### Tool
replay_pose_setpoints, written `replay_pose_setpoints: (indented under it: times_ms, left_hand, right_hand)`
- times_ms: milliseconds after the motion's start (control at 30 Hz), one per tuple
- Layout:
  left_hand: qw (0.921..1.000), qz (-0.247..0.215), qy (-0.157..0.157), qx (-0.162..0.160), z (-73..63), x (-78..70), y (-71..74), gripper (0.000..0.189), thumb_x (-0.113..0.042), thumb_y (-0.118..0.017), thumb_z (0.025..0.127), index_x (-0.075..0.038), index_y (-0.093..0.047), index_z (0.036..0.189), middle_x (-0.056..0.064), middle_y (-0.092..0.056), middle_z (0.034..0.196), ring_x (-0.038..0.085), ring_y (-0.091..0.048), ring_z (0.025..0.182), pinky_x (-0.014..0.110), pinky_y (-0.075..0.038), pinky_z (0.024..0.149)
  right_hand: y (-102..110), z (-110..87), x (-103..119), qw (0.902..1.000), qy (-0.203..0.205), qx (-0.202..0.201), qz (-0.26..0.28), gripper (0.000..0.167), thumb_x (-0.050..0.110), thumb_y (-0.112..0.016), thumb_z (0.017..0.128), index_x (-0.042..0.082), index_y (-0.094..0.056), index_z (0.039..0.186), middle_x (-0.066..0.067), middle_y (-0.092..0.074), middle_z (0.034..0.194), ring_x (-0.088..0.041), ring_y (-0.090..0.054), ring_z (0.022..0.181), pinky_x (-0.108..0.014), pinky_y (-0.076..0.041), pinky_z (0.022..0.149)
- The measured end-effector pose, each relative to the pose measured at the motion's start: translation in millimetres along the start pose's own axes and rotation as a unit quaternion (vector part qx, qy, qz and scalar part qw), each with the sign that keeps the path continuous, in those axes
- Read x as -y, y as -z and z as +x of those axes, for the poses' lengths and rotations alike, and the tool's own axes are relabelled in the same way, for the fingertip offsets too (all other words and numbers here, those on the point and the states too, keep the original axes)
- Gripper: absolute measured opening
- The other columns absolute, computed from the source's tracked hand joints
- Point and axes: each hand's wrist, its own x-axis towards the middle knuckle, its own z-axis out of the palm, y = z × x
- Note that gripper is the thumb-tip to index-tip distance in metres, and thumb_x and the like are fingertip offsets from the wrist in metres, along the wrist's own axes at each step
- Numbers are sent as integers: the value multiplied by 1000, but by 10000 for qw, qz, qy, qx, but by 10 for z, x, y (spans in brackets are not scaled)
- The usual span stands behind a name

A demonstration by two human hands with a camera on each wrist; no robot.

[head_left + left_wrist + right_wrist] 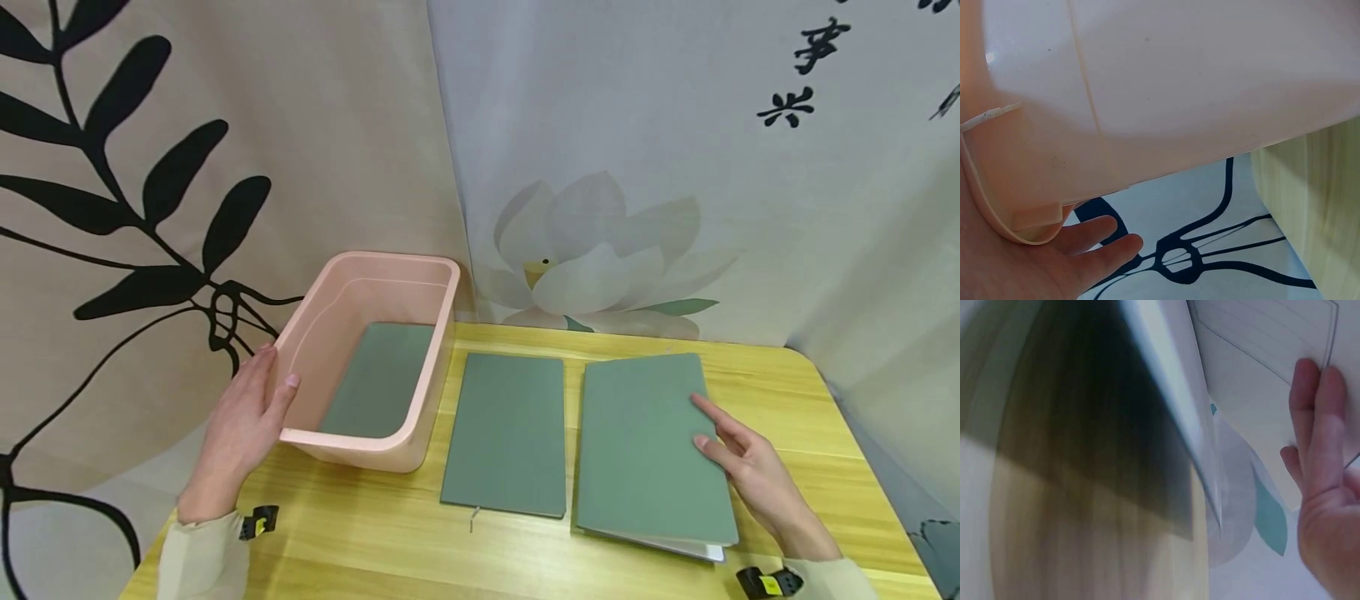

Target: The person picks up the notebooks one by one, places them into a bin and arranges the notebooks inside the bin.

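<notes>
A pink plastic bin (408, 439) stands at the left of the table, with a green notebook (386, 379) lying inside on its bottom. My left hand (242, 408) holds the bin's left rim, the thumb over the rim; two fingers extend along the outside in the left wrist view. On the right, a larger green notebook (648, 450) has its cover raised a little, white pages showing at the lower edge. My right hand (765, 479) grips its right edge. In the right wrist view, fingers (1329, 425) lie against a pale inner side printed with lines.
Between the bin and the larger notebook lies another closed green notebook (510, 433), a ribbon at its bottom edge. The wooden table (360, 533) meets a printed curtain (622, 167) along its back. Dark cameras are strapped at both wrists.
</notes>
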Motion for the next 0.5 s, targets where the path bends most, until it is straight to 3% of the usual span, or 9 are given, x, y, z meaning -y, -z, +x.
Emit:
replay_pose_setpoints:
  times_ms: [67,167,200,233,300,433,467,500]
  left_hand:
    - [10000,8,0,-11,-3,-3,1,73,-45,-36,111,8,-25,160,32,-25,164,58,-25,147,75,-22,113]
    - [10000,3,-30,-44,-5,-5,6,72,-45,-37,111,9,-26,159,33,-26,163,58,-25,146,75,-23,113]
    - [10000,1,-43,-55,-5,-6,8,72,-45,-37,111,9,-26,159,33,-26,163,59,-25,146,75,-23,113]
    - [10000,0,-57,-62,-5,-7,10,72,-45,-37,111,9,-26,159,33,-26,163,59,-26,146,75,-23,113]
    - [10000,-8,-70,-60,-5,-8,12,72,-44,-37,112,9,-26,159,33,-26,163,58,-25,146,74,-22,113]
    - [10000,-23,-60,-28,-6,-10,13,72,-45,-37,112,9,-25,159,32,-25,164,58,-24,147,74,-22,114]
    - [10000,-29,-48,-18,-7,-11,13,72,-45,-37,112,8,-25,159,32,-25,164,58,-24,147,75,-22,114]
    - [10000,-27,-39,-10,-8,-10,12,73,-45,-37,112,8,-25,160,32,-25,164,58,-24,147,75,-22,114]
  right_hand:
    - [-26,-12,17,9994,103,-71,307,62,13,-54,109,9,-26,165,-8,-5,174,-34,9,156,-18,-43,58]
    - [-69,-24,61,9966,278,-122,760,62,8,-53,109,7,-26,164,-3,-6,174,-26,10,157,-12,-41,53]
    - [-83,-27,78,9955,339,-118,880,61,7,-52,109,6,-25,164,-2,-6,175,-25,11,157,-4,-45,67]
    - [-100,-29,94,9941,384,-129,1004,61,6,-51,109,6,-25,164,-2,-7,174,-24,12,157,-1,-43,70]
    - [-134,-35,126,9918,489,-93,1175,61,4,-50,109,6,-24,164,-1,-6,175,-24,14,157,-2,-34,101]
    - [-217,-40,184,9889,608,-146,1347,60,3,-48,109,6,-24,164,1,-7,174,-21,14,157,-10,-22,115]
    - [-237,-39,196,9884,630,-144,1376,60,3,-48,109,5,-23,164,1,-7,174,-20,14,157,-16,-11,120]
    - [-258,-39,207,9877,638,-170,1417,60,3,-48,109,5,-24,164,2,-8,174,-19,13,157,-17,-8,121]
